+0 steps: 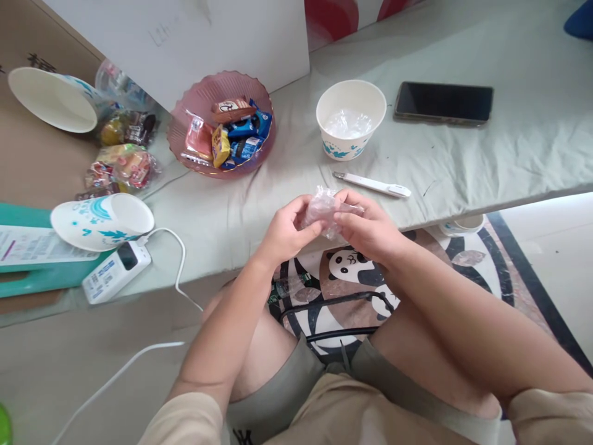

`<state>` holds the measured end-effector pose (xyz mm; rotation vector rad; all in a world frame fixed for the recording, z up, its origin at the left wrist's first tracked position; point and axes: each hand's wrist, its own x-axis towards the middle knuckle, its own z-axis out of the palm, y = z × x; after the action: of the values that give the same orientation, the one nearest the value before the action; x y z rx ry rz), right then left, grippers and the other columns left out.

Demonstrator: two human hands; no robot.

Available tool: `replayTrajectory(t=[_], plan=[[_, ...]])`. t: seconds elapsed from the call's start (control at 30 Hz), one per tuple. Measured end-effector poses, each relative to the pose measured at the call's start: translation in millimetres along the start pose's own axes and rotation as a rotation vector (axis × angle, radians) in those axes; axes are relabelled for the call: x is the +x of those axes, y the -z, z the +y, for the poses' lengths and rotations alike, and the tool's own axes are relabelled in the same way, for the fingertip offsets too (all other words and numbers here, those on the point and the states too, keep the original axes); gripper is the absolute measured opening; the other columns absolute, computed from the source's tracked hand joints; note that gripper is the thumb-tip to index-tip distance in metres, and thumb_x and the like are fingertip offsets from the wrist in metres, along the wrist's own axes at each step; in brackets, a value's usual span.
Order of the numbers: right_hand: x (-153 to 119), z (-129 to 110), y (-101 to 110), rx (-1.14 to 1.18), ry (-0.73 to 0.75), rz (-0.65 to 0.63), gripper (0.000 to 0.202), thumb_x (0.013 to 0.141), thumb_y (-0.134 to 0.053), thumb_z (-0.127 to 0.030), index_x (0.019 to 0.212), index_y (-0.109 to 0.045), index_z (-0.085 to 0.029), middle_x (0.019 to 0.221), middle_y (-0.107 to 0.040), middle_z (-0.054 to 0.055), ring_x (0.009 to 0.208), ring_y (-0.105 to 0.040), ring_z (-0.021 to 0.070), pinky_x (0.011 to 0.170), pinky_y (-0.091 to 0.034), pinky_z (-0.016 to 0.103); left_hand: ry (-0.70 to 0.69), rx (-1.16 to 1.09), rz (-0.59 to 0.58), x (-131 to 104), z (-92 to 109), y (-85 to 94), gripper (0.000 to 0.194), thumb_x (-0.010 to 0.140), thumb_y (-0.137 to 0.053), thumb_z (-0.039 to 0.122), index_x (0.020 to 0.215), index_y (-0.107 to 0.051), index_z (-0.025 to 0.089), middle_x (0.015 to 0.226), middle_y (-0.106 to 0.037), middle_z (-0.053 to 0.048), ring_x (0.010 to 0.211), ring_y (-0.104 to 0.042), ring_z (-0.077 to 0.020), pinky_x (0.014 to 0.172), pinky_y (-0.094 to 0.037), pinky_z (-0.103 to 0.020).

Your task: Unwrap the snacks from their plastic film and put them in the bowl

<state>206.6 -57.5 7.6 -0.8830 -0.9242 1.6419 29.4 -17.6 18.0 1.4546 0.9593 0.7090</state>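
A crumpled piece of clear plastic film is held between both hands, just off the table's front edge. My left hand pinches its left side with thumb and fingers. On the other side, my right hand grips the film between thumb and index finger. Beyond the hands stands a white paper bowl with more clear film inside. A white utility knife lies between that bowl and my right hand.
A pink glass bowl holds several wrapped snacks. A black phone lies at the right. Two tipped paper bowls, bagged snacks and a white power bank with a cable are at the left. A white box stands behind.
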Motion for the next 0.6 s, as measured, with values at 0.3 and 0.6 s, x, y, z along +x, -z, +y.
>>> replayTrajectory(t=[0.3,0.6], plan=[[0.5,-6.2,11.6,-0.275,0.055,0.030,0.044,0.077,-0.079,-0.031,0.114,-0.056,-0.024,0.109,-0.066,0.006,0.102,-0.065,0.0201,0.087,-0.053,0.036,0.077,-0.117,-0.103,-0.4,6.5,13.5,0.027,0.070,-0.083,0.039,0.082,-0.071,0.017,0.070,-0.063,0.001,0.062,-0.052,-0.0116,0.060,-0.042,-0.025],[-4.8,-32.3,17.4,-0.351,0.189,0.196,0.023,0.075,-0.076,-0.025,0.083,-0.055,-0.023,0.076,-0.056,-0.002,0.064,-0.049,0.0112,0.057,-0.037,0.027,0.061,-0.308,0.027,3.2,0.3,27.0,0.032,0.072,-0.081,0.026,0.101,-0.068,0.021,0.095,-0.072,-0.003,0.085,-0.068,-0.0150,0.082,-0.054,-0.028]])
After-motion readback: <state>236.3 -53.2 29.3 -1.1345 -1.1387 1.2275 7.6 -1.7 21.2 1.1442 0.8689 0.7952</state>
